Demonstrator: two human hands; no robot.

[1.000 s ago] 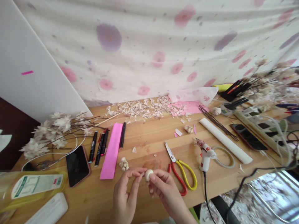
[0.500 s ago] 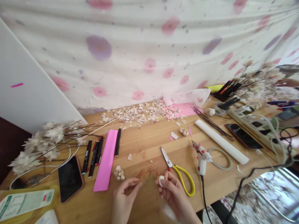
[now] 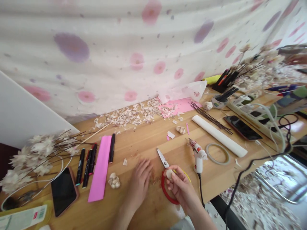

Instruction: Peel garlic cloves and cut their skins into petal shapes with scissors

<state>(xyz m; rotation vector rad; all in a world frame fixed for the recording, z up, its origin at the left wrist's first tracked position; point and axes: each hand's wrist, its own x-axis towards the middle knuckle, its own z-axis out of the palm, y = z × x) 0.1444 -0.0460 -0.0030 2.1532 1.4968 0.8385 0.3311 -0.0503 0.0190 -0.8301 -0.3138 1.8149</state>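
While my right hand (image 3: 179, 188) pinches a white clove (image 3: 169, 174) above the scissors (image 3: 163, 158), fingers clamped on it, my left hand (image 3: 141, 180) lies flat on the counter (image 3: 148, 140), fingers apart.

A light wooden table (image 3: 148, 140) carried craft clutter: scissors (image 3: 163, 159) with red and yellow handles near the front edge, a white glue gun (image 3: 198, 155) just beside them, a pink paper strip (image 3: 100, 168) between dark markers (image 3: 84, 163), a black phone (image 3: 62, 191) at the left, and pale paper scraps (image 3: 129, 115) heaped along the back.
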